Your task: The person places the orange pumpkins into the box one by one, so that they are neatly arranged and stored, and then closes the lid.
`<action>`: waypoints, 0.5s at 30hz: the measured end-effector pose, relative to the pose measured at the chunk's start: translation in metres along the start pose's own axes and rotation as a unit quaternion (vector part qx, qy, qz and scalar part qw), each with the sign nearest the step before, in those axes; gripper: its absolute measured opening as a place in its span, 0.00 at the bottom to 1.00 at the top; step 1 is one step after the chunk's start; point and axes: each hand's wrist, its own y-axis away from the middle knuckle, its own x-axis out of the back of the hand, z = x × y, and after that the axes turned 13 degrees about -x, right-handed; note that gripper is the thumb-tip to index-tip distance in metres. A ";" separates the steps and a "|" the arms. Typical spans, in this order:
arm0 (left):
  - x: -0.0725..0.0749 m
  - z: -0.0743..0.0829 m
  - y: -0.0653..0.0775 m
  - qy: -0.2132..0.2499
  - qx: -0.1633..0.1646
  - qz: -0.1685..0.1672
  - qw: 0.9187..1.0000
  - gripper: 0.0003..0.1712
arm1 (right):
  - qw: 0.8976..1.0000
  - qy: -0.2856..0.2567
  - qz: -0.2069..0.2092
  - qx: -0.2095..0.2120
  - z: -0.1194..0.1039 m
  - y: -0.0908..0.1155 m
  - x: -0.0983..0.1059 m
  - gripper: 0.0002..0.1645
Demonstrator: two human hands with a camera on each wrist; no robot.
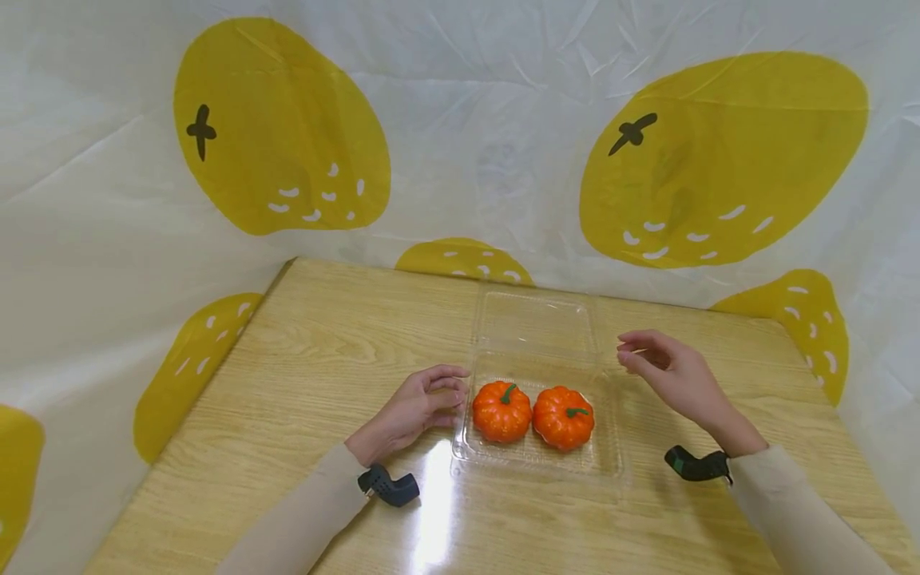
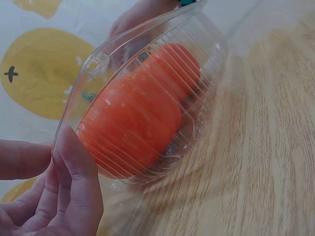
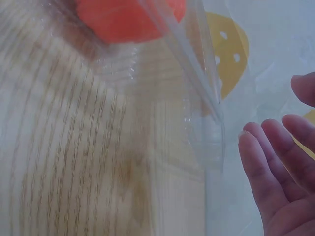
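A clear plastic clamshell container (image 1: 539,465) lies on the table with its lid (image 1: 535,319) folded back, away from me. Two small orange pumpkins with green stems sit side by side in its base, a left pumpkin (image 1: 501,414) and a right pumpkin (image 1: 564,420). At the base's left side, my left hand (image 1: 420,403) pinches the rim between thumb and fingers, as the left wrist view shows. My right hand (image 1: 672,375) hovers to the right of the container, fingers loosely bent, holding nothing and apart from the plastic (image 3: 211,142).
The wooden table (image 1: 345,319) bears the container near its middle. White cloth (image 1: 460,160) with yellow fruit prints hangs behind the table and along its sides. A dark wrist device (image 1: 389,485) sits on the left wrist, another device (image 1: 697,464) on the right.
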 end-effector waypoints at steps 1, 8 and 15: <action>0.000 0.000 0.000 0.000 0.000 0.000 1.000 0.29 | 1.000 -0.003 0.004 -0.003 0.002 -0.001 0.000 0.25; 0.001 -0.001 -0.001 0.000 0.003 0.000 1.000 0.29 | 0.999 -0.027 0.011 -0.014 0.012 -0.012 -0.004 0.25; 0.001 -0.001 -0.002 -0.001 0.004 0.002 1.000 0.29 | 0.997 -0.067 0.002 -0.035 0.018 -0.021 -0.008 0.29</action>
